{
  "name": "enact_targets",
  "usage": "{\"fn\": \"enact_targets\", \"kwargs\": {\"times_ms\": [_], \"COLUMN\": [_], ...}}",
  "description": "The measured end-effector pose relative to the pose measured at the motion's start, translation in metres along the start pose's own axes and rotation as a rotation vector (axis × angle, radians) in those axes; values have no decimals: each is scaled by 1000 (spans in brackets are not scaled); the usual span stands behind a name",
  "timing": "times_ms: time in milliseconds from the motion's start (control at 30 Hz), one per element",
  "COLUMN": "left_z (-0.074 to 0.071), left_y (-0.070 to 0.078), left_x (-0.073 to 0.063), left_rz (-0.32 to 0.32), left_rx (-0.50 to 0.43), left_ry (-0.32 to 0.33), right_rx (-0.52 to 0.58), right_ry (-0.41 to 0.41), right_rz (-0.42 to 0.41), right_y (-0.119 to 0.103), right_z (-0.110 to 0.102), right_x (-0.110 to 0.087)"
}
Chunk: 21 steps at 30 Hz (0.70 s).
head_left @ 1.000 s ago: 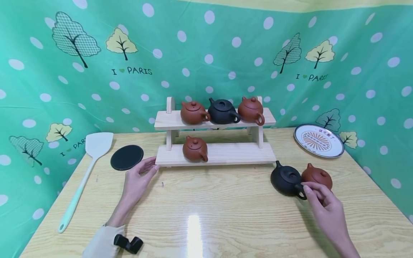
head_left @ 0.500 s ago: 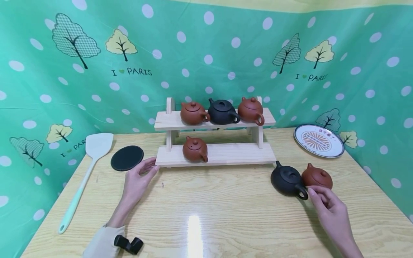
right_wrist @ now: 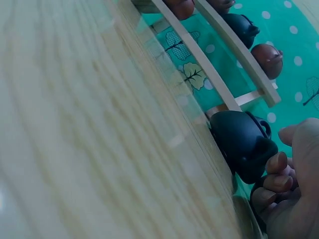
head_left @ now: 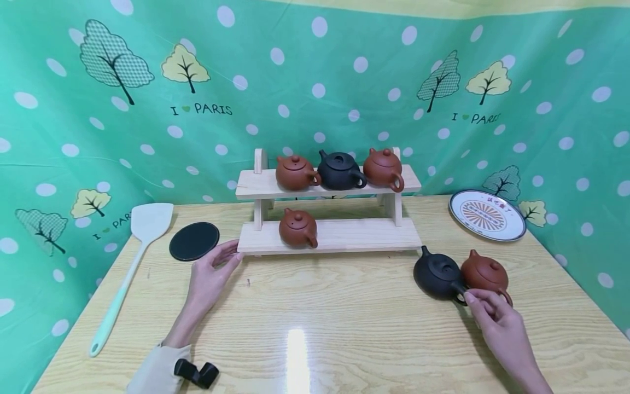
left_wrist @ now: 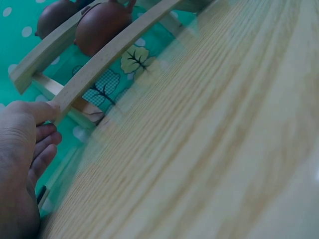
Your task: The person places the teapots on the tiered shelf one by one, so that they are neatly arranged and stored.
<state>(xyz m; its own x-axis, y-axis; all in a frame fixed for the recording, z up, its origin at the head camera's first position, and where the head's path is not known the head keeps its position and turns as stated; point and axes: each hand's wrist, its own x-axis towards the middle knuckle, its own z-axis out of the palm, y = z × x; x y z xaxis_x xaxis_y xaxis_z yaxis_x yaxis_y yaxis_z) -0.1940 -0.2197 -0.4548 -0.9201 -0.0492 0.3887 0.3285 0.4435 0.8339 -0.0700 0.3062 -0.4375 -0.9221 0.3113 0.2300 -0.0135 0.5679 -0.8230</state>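
At the left end of the two-tier wooden display rack (head_left: pixel 354 235), my left hand (head_left: pixel 209 279) grips the lower shelf, the thumb at its front edge and the fingers behind. On the table to the right sits a black teapot (head_left: pixel 435 273). My right hand (head_left: pixel 502 323) holds its handle with bent fingers, covering part of it. In the right wrist view those fingers (right_wrist: pixel 278 183) overlap the black teapot's near side. A reddish-brown teapot (head_left: pixel 484 271) stands close behind, its handle partly hidden by my hand.
A black teapot (head_left: pixel 339 169) stands between two brown ones on the upper shelf. One brown teapot (head_left: pixel 297 229) is on the lower shelf. A patterned plate (head_left: pixel 487 216) lies back right; a round black coaster (head_left: pixel 194 241) and a white-headed turner (head_left: pixel 150 219) lie left.
My right hand first drew slightly right, off the black teapot's handle, then came back left onto it. The left hand and the rack have stayed in place.
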Motion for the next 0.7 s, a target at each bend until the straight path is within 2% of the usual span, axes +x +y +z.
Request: {"fn": "enact_targets", "kwargs": {"times_ms": [267, 700], "left_z": [0, 1], "left_y": [0, 2], "left_x": [0, -1], "left_rz": [-8, -12], "left_rx": [-3, -17], "left_ry": [0, 3], "right_rx": [-94, -40], "right_ry": [-71, -116], "right_rz": [7, -49], "right_y": [1, 7], "right_z": [3, 2], "right_x": [4, 9]}}
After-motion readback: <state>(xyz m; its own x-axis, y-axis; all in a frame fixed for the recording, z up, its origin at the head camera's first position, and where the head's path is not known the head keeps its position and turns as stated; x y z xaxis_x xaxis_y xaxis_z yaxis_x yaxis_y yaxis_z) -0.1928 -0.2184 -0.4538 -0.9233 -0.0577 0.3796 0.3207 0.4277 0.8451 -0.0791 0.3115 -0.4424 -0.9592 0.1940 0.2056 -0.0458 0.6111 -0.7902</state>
